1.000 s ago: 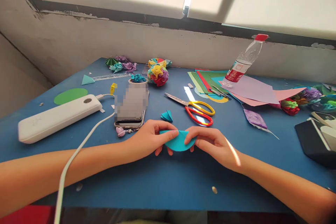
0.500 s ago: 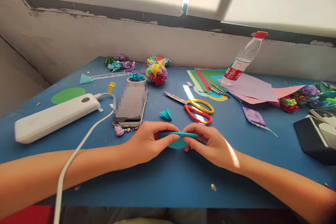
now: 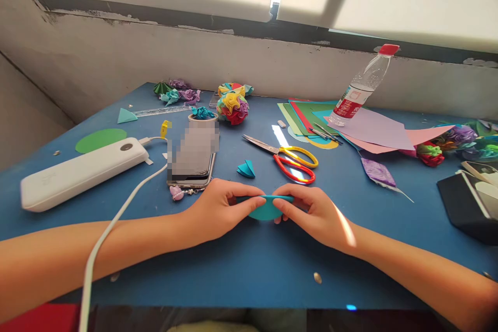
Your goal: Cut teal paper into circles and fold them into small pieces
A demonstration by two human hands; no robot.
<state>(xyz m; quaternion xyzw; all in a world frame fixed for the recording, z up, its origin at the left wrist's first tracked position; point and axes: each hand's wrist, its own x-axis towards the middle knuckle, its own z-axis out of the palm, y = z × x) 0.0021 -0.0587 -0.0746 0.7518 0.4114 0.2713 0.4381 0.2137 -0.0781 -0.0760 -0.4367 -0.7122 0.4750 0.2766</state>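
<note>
A folded teal paper circle point(image 3: 266, 209) is held just above the table between both hands, its straight folded edge upward and its curved side toward me. My left hand point(image 3: 229, 208) pinches the left end of the fold, thumb in front and fingers behind. On the right end, my right hand point(image 3: 311, 212) grips the same paper with its thumb near the middle. Some fingertips are hidden behind the paper. Just beyond the hands lie a small folded teal paper piece point(image 3: 246, 169) and scissors point(image 3: 288, 157) with one yellow and one red handle, blades pointing left.
A white power bank point(image 3: 81, 174) with a cable crossing my left forearm lies left, by a phone point(image 3: 194, 153) and a green paper circle point(image 3: 101, 140). Behind stand a paper flower ball point(image 3: 233, 108) and a bottle point(image 3: 361, 88) near coloured sheets point(image 3: 377, 127). A dark box point(image 3: 467, 207) sits right.
My right thumb has shifted slightly on the paper's folded edge, and the fold looks flatter. Both hands stay in nearly the same place.
</note>
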